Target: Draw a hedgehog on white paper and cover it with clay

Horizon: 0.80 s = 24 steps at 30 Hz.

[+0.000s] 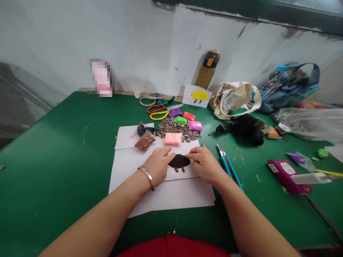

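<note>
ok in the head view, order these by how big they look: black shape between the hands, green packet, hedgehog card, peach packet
1. hedgehog card
2. black shape and peach packet: too alike to rank
3. green packet

No lettering, number, brand or sign is legible

Matt black shape (179,161), smooth paper (171,196), glossy plastic packets (173,139).

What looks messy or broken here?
Scraps litter the green table right of the blue cutter, so it looks untidy. The wall has dark, scuffed patches under the ledge, upper right, looking worn. Loose seeds lie heaped beyond the black shape.
</note>
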### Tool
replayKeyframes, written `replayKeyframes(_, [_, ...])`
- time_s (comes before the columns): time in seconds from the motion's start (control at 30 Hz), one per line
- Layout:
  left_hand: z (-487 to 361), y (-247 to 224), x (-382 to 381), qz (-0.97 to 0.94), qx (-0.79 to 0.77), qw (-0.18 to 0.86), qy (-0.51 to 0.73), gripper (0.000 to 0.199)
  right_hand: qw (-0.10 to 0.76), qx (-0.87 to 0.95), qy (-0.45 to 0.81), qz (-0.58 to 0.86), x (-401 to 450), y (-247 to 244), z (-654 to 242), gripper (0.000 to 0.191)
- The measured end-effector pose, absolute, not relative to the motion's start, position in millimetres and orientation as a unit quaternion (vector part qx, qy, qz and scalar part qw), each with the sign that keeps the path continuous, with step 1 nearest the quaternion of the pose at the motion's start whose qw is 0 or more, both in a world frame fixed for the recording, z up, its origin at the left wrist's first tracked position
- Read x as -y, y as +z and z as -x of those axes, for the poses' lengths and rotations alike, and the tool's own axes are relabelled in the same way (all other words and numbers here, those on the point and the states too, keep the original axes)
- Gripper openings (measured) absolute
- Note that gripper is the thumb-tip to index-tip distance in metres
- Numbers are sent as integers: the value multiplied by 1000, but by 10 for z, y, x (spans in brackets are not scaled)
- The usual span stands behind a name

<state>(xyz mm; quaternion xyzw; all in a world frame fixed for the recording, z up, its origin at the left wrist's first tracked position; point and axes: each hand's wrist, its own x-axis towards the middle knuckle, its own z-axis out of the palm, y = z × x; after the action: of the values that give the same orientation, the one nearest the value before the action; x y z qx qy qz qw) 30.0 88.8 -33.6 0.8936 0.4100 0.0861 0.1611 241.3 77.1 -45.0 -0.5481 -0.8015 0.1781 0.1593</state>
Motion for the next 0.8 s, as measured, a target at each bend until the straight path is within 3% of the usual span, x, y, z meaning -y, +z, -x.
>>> replayKeyframes(0.8, [-273,-286,-933,-890,-403,190,96,30,147,817,218,513,-704,-291,-2540,47])
